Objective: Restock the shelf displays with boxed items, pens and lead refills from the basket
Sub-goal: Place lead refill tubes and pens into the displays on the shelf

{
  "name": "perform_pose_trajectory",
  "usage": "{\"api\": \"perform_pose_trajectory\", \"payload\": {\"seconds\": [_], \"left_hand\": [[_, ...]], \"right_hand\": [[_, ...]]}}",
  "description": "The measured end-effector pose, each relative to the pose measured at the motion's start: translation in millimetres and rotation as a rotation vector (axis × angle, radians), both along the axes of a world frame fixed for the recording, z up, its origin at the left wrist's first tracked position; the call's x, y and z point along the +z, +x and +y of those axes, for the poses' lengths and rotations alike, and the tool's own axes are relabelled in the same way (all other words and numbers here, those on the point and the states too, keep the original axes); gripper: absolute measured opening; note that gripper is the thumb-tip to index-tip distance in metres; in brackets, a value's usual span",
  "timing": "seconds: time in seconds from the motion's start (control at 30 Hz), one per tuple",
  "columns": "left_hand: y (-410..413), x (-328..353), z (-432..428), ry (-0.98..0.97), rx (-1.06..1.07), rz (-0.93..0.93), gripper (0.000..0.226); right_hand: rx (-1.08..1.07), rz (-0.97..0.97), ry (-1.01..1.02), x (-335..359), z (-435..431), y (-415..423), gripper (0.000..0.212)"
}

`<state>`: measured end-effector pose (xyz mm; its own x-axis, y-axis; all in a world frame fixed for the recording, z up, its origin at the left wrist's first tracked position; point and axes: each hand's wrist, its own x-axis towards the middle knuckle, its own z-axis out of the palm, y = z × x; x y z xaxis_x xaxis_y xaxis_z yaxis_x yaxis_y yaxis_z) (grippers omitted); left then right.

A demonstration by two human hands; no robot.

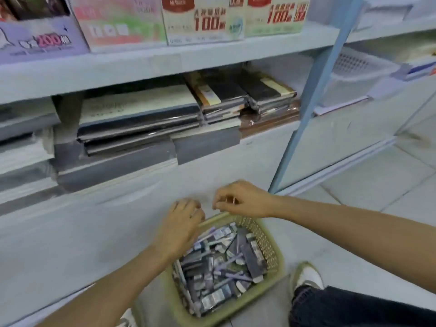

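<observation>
Hands observed at the far rim of the basket [259,234]. Left hand [182,224] lies back-up over the rim, its fingers bent down and hidden; whether it grips anything cannot be determined. Right hand [243,200] is just beside it and slightly higher, fingers curled toward the thumb; the blur prevents confirming that anything is pinched. The basket stands on the tiled floor [377,190] against the base of the shelving, heaped with purple pens [226,274] and small dark boxes [252,256]. Wrapped notebooks [141,121] are stacked on the lower shelf. Printed cartons [203,20] stand along the upper shelf [165,64]. One shoe [309,277] rests just right of the basket.
</observation>
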<state>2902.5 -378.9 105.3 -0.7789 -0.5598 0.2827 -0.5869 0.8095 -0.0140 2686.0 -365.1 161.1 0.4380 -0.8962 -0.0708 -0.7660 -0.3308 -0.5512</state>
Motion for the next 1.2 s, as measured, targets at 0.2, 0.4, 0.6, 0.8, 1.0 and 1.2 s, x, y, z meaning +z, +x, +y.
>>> {"api": "perform_pose_trajectory", "payload": {"seconds": [0.2, 0.4, 0.6, 0.8, 1.0, 1.2], "left_hand": [[51.8, -110.3, 47.4, 0.398, 0.291, -0.206, 0.059], [83.0, -152.8, 70.7, 0.52, 0.314, -0.238, 0.056], [93.8, -171.5, 66.4, 0.545, 0.389, -0.235, 0.07], [87.7, -164.1, 61.5, 0.566, 0.41, -0.048, 0.057], [75.3, -153.9, 52.2, 0.558, 0.432, 0.147, 0.022], [45.0, -154.0, 57.0, 0.79, 0.36, 0.174, 0.021]], "right_hand": [[0.075, 0.229, 0.531, -137.2, 26.3, 23.2, 0.027], [-0.264, 0.079, 0.609, -214.5, 55.3, 63.0, 0.063], [-0.692, -0.262, 0.637, -243.5, 53.8, 93.7, 0.06], [-0.846, -0.478, 0.734, -249.3, 36.1, 83.8, 0.038], [-0.643, -0.319, 0.72, -226.2, 23.5, 22.8, 0.01], [-0.577, -0.329, 0.673, -218.0, 31.0, 14.2, 0.021]]}}
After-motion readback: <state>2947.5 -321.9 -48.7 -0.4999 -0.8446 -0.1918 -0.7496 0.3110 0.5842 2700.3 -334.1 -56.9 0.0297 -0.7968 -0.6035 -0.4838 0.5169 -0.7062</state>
